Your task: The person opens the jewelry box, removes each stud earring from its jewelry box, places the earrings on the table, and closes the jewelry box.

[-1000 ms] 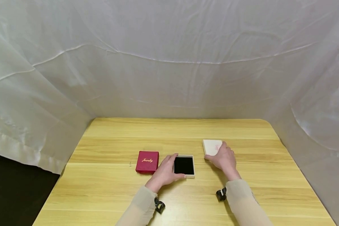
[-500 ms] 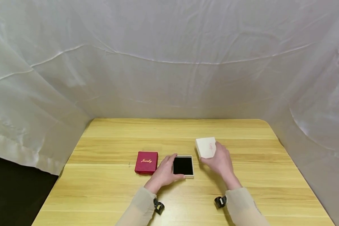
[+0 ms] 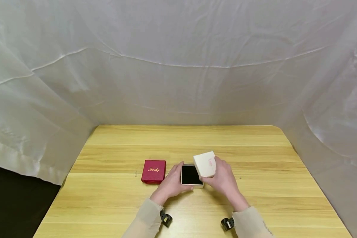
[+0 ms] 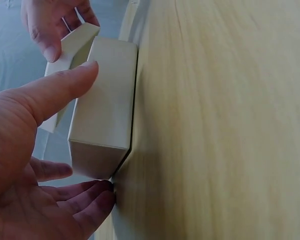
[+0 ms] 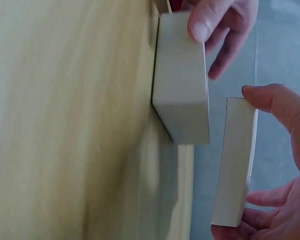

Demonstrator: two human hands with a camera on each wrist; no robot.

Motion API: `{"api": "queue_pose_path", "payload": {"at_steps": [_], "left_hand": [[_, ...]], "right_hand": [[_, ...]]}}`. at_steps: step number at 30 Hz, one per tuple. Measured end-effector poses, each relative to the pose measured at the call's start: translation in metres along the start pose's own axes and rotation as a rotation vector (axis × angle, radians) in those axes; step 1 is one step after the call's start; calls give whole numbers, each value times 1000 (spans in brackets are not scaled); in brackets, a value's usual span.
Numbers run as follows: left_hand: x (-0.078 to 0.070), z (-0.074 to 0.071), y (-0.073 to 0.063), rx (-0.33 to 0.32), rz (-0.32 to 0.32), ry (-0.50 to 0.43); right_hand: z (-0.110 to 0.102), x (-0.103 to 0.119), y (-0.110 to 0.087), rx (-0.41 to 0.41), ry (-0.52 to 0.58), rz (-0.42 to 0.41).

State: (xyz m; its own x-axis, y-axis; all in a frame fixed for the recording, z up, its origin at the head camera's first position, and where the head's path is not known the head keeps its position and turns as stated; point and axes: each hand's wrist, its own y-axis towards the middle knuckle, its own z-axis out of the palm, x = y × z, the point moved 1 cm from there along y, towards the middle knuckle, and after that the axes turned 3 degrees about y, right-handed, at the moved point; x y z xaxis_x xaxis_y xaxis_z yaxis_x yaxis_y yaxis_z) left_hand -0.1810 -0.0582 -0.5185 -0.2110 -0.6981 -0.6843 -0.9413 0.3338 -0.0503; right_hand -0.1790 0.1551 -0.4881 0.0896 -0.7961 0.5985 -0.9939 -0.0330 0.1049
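A small white jewelry box base (image 4: 107,105) with a black lining stands on the table, its open side up. My left hand (image 3: 171,181) holds it from the left, thumb on the near wall and fingers toward the far side. In my right hand (image 3: 224,175) is the matching white lid (image 3: 204,164), which bears a pink print. Thumb and fingers grip opposite edges of the lid in the right wrist view. It hangs tilted over the base's right part, hiding that corner in the head view; a gap between lid and base shows in the right wrist view.
A closed dark red box (image 3: 153,171) with gold "Jewelry" lettering lies just left of my left hand. The wooden table (image 3: 113,201) has pale fabric (image 3: 178,92) hanging behind it and on both sides.
My right hand has lifted the white lid off the table and carried it left and nearer, over the base's right edge. The left hand has stayed on the base; the red box has not moved.
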Motion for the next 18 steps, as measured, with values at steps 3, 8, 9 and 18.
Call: {"api": "queue_pose_path", "payload": {"at_steps": [3, 8, 9, 18], "left_hand": [[0, -1, -1, -2, 13, -3], [1, -2, -1, -10, 38, 0], [1, -2, -1, -10, 39, 0], [1, -2, 0, -17, 56, 15]], "right_hand": [[4, 6, -5, 12, -4, -10], [11, 12, -10, 36, -16, -8], [13, 12, -11, 39, -19, -10], [21, 18, -12, 37, -40, -29]]}}
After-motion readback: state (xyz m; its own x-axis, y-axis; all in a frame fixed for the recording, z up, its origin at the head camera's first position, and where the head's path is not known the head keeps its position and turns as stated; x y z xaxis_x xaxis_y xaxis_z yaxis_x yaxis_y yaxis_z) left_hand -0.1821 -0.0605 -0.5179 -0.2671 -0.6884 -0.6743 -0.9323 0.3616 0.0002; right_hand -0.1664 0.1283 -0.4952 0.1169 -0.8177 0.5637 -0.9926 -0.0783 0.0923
